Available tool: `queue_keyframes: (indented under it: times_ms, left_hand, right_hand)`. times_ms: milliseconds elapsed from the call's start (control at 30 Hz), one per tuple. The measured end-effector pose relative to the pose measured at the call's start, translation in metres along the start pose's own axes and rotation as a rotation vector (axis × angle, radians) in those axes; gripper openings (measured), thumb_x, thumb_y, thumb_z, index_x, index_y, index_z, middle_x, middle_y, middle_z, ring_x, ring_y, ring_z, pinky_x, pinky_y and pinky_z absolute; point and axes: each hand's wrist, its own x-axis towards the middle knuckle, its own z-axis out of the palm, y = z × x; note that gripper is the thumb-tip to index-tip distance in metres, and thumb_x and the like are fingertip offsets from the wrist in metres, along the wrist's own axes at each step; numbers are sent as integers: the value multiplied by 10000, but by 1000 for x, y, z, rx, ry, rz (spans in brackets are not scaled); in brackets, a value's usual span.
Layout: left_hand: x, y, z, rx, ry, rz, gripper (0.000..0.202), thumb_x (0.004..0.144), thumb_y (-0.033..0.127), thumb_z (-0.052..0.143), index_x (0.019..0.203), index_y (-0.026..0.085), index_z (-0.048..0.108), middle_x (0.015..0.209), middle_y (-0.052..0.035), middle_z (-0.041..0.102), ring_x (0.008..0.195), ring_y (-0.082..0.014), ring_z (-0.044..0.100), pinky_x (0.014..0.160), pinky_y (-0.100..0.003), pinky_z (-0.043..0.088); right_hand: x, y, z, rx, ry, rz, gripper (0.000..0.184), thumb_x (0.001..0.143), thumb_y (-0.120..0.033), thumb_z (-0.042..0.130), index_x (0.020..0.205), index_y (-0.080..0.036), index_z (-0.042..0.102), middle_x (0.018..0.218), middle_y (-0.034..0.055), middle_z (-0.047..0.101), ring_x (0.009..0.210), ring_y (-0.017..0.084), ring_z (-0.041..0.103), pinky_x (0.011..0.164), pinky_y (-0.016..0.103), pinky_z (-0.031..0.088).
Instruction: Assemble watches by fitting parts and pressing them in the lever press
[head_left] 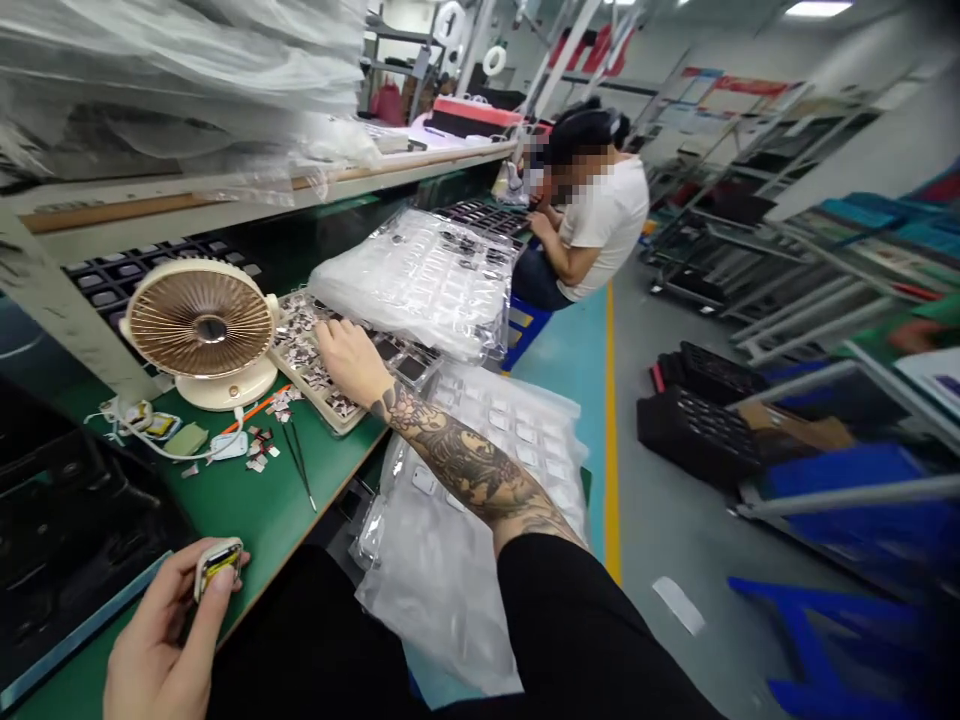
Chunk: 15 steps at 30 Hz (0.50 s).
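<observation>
My left hand (165,635) grips a small white-cased electronic device (220,566) between thumb and fingers, low at the left by the bench edge. The device's open side shows a yellow part and some dark parts. My right hand (351,360) is stretched out over a shallow tray (328,412) full of small pale and dark pieces. Its fingers are bent down at the pieces; their tips are hidden, and I cannot make out what is between them. A pair of dark tweezers (300,466) lies on the green bench between my hands, beside scattered small pieces (260,450).
A cream fan (202,325) stands left of the tray. Plastic-wrapped trays (420,280) are stacked behind my right hand, with more bagged trays (457,560) below my forearm. A white cable (180,455) crosses the bench. Farther along, a co-worker (611,220) sits.
</observation>
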Motion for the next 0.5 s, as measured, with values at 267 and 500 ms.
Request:
queue_keyframes:
  times_ms: [267, 500]
  left_hand:
    - [5, -10, 1, 71, 51, 94, 422, 947, 662, 844, 1144, 293, 901, 1283, -49, 865, 1220, -324, 802, 1018, -343, 656]
    - [4, -22, 7, 157, 130, 129, 454, 1013, 703, 739, 1189, 309, 878, 1278, -50, 864, 1198, -313, 813, 941, -314, 651]
  right_hand:
    - [-2, 9, 14, 154, 124, -53, 325, 1119, -130, 428, 1240, -137, 730, 1174, 179, 691, 1065, 294, 599, 984, 422, 496]
    - [-41, -22, -12, 461, 336, -154, 238, 1170, -229, 525, 1269, -184, 736, 1198, 115, 752, 1121, 202, 721, 1014, 353, 627]
